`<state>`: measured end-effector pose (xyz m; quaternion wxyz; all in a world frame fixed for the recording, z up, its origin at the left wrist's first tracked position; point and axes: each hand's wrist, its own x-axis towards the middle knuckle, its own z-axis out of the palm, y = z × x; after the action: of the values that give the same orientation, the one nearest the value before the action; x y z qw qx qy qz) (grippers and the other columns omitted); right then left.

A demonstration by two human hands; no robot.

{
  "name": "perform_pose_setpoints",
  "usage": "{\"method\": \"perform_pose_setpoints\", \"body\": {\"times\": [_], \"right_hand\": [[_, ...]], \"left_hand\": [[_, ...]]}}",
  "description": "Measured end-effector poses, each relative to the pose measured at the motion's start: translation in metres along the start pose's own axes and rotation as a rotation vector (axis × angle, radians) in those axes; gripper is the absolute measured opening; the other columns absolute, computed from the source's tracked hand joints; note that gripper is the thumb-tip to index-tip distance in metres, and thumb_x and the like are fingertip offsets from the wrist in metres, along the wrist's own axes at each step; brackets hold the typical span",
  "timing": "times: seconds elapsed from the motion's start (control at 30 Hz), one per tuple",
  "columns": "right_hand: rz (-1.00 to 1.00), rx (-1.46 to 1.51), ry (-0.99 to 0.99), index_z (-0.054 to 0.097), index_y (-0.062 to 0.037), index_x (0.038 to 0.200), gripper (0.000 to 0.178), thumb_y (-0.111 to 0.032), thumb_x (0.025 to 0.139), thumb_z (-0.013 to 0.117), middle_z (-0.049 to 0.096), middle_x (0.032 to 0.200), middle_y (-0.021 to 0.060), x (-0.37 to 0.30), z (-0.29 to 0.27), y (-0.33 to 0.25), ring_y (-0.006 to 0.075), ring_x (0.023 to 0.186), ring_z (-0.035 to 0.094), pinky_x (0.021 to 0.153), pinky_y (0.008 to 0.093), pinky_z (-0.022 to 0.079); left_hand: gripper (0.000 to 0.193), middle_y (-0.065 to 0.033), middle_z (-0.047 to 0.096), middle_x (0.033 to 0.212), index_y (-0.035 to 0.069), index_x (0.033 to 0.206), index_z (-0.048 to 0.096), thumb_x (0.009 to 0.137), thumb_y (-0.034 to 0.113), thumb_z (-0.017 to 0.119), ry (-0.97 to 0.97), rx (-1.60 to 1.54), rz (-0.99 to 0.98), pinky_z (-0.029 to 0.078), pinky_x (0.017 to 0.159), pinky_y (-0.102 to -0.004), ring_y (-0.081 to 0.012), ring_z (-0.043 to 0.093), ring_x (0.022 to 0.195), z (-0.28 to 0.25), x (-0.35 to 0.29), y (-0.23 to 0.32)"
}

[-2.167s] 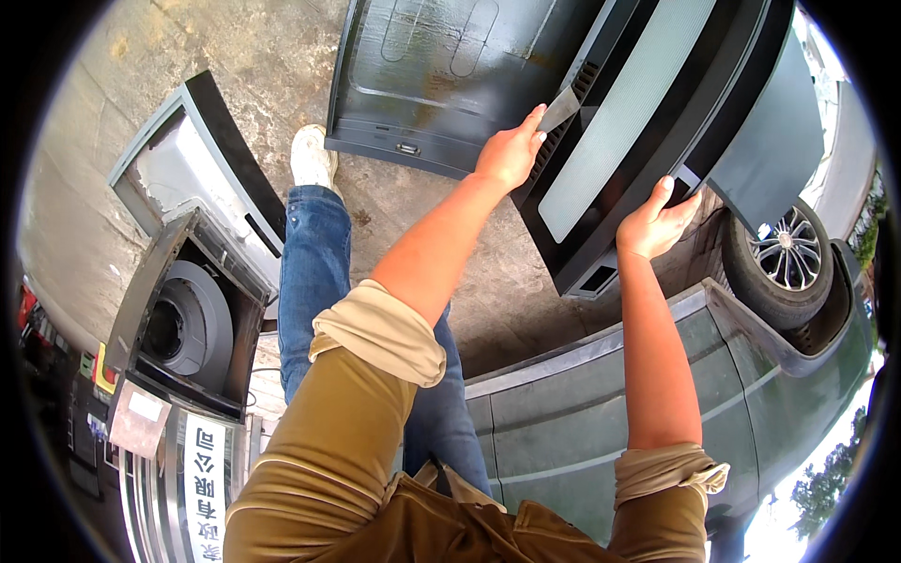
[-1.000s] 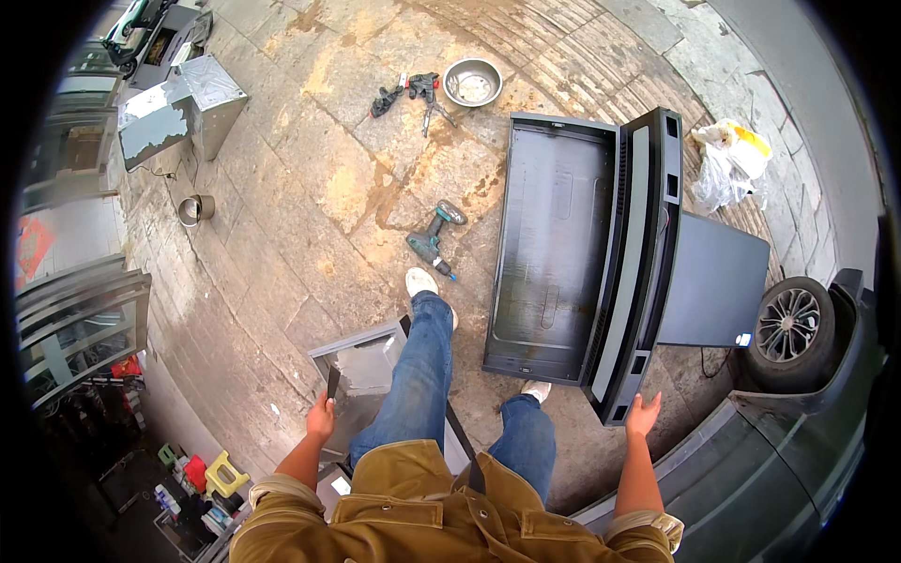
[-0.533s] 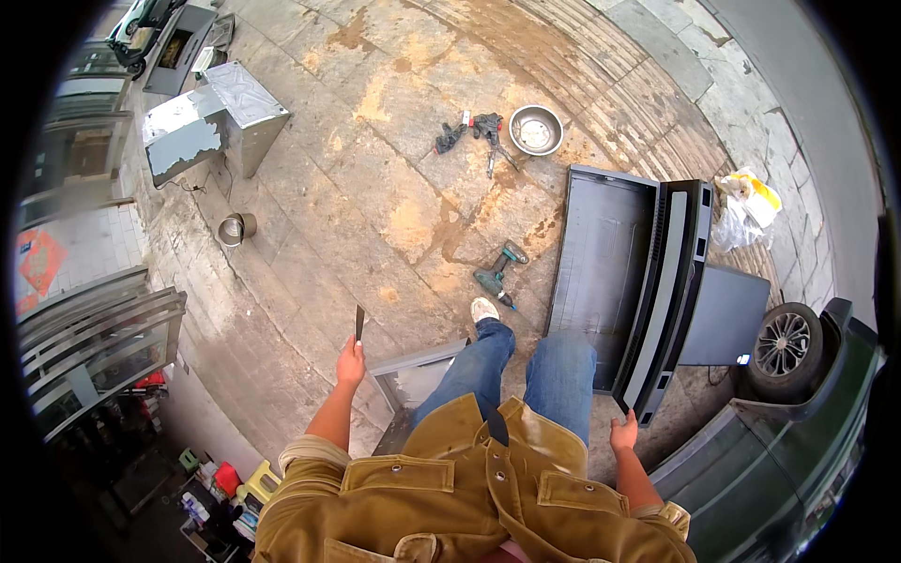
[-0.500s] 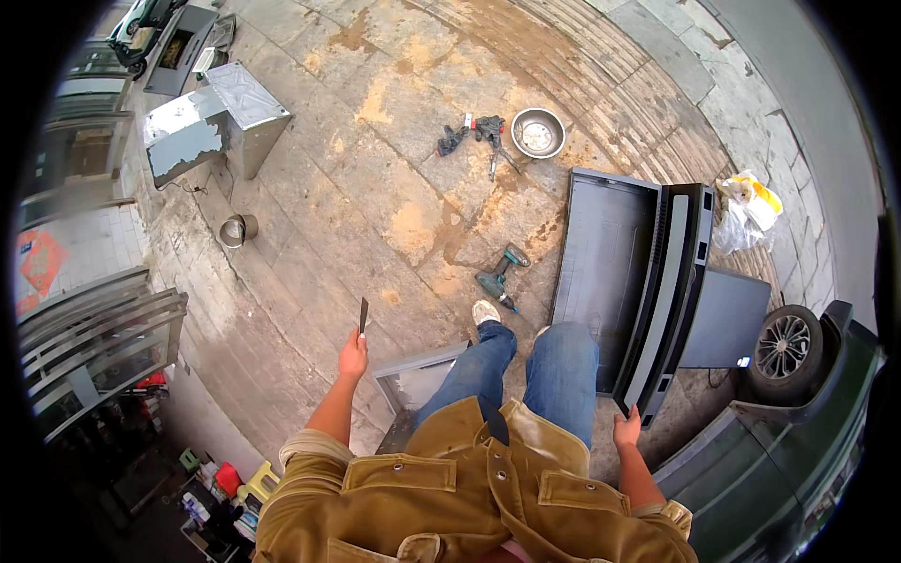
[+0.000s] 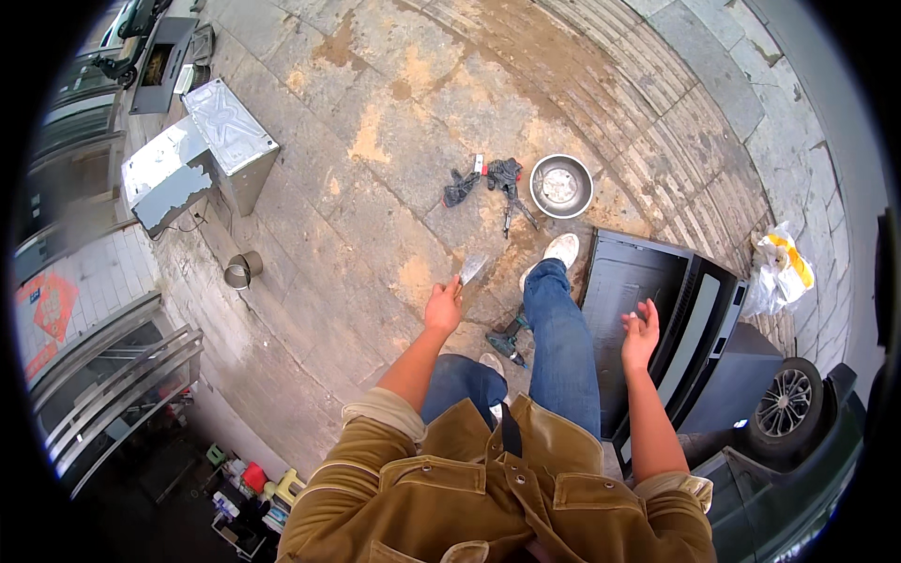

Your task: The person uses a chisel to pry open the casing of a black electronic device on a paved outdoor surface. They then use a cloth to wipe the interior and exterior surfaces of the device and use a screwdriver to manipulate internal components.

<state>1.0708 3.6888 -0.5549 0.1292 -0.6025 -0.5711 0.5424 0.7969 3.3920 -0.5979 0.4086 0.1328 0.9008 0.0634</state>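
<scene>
- While the person walks across the stained pavement (image 5: 375, 141), the left hand (image 5: 443, 308) has swung up in front of the body, closed around a flat metal scraper-like tool (image 5: 472, 269) whose blade points up and away; half a second back that hand hung low at the side with the tool pointing up
- The right hand (image 5: 640, 330) is raised too, fingers loosely spread and holding nothing, just over the inner edge of the dark grey appliance casing (image 5: 648, 310) lying open on the ground; a couple of seconds ago both hands were pressed against that casing, so it has been let go and set down
- One white shoe (image 5: 561, 250) has stepped forward beside the casing's near corner, towards the steel bowl (image 5: 560, 185) and the dark gloves and small hand tools (image 5: 488, 178) scattered just left of it
- A green cordless drill (image 5: 507, 340) lies on the paving between the feet
- To my eye the work has moved from handling the casing to going for the tools, the scraper being ready in hand
- Off at the pavement's far left corner stands a battered white metal cabinet (image 5: 202, 150), with a small tin pot (image 5: 239, 272) near it; a car wheel (image 5: 784, 405) shows at the lower right
</scene>
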Motion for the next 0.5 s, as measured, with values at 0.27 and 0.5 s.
{"method": "perform_pose_setpoints", "body": {"times": [0.27,0.5], "right_hand": [[0.090,0.222,-0.160,0.038,0.0015,0.137,0.047,-0.004,0.093,0.051,0.052,0.125,0.0139,0.061,0.176,-0.020,0.0180,0.088,0.065,0.072,0.0264,0.050],[0.316,0.395,0.033,0.042,0.0052,0.133,0.042,-0.003,0.093,0.051,0.055,0.121,0.0143,0.082,0.240,0.011,0.0171,0.087,0.064,0.073,0.0270,0.050]], "left_hand": [[0.049,-0.0155,0.032,0.147,0.025,0.132,0.053,0.084,0.020,0.062,-0.089,0.094,0.100,0.042,0.100,-0.0386,-0.0342,0.045,0.124,0.054,0.183,0.004],[0.048,-0.0112,0.031,0.148,0.025,0.127,0.057,0.080,0.021,0.065,-0.073,0.583,0.206,0.036,0.104,-0.0468,-0.0330,0.043,0.127,0.053,0.373,-0.015]]}}
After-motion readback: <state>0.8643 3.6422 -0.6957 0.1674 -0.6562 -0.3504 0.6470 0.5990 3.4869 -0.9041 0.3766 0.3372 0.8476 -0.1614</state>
